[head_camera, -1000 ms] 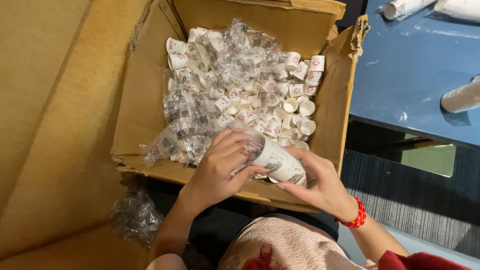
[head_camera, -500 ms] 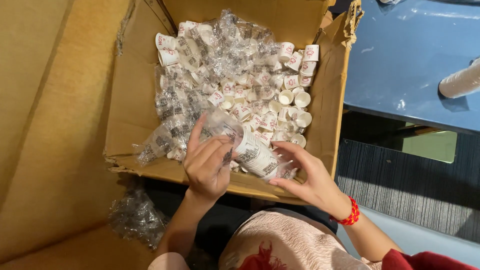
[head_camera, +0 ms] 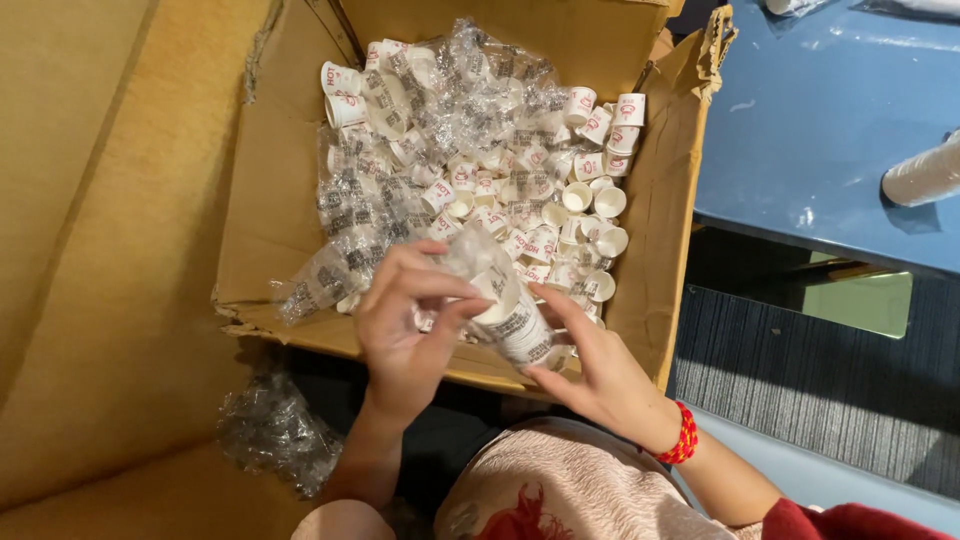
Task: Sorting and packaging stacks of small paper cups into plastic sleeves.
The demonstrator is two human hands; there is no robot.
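Note:
I hold a clear plastic sleeve of stacked small white paper cups (head_camera: 515, 322) over the near edge of an open cardboard box (head_camera: 265, 215). My left hand (head_camera: 405, 325) pinches the open top of the sleeve at the uppermost cup. My right hand (head_camera: 590, 365), with a red bead bracelet at the wrist, supports the stack's lower end from the right. Inside the box lie several loose white cups with red print (head_camera: 590, 195) and several crumpled clear wrappers (head_camera: 400, 170).
A crumpled clear wrapper (head_camera: 275, 430) lies on the floor at the lower left, below the box. A blue table (head_camera: 820, 130) stands at the right with a sleeve of white cups (head_camera: 925, 175) on it. Large cardboard sheets (head_camera: 90, 250) fill the left.
The cup stack has shifted left and up over the box edge. My left hand moved from gripping the stack's side to pinching the wrapper at its top.

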